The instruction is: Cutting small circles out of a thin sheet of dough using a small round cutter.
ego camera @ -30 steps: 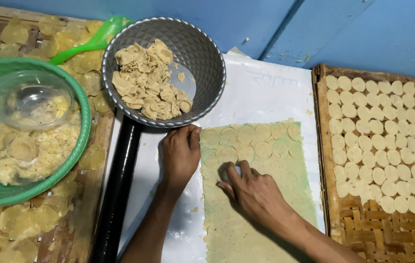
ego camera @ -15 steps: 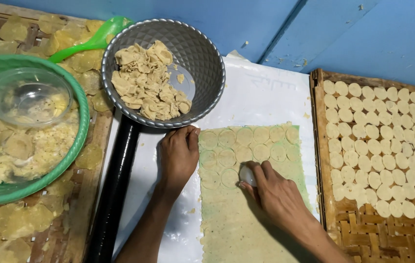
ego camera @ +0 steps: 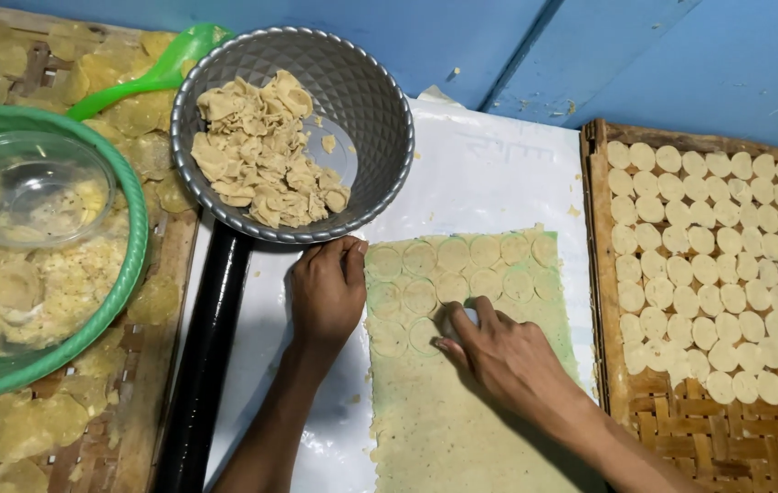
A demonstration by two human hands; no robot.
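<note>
Even soft light, sharp focus, faint shadows

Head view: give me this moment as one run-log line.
left hand: flat at edge of pale rolled dough sheet | right hand: pressing small round cutter into sheet | grey metal bowl: dough scraps

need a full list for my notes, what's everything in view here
dough sheet: one, pale yellow-green, on the white sheet, circles pressed into its top end
white sheet: one, under the dough
metal bowl: one, grey, top centre, holding dough scraps
black roller: one, left of the dough
woven tray: one, brown, right, rows of cut discs, too many to count
green basket: one, left, holding dough pieces and a clear bowl
green scoop: one, top left
left hand: flat at the dough's left edge
right hand: grip on a small round cutter, pressing the dough
</note>
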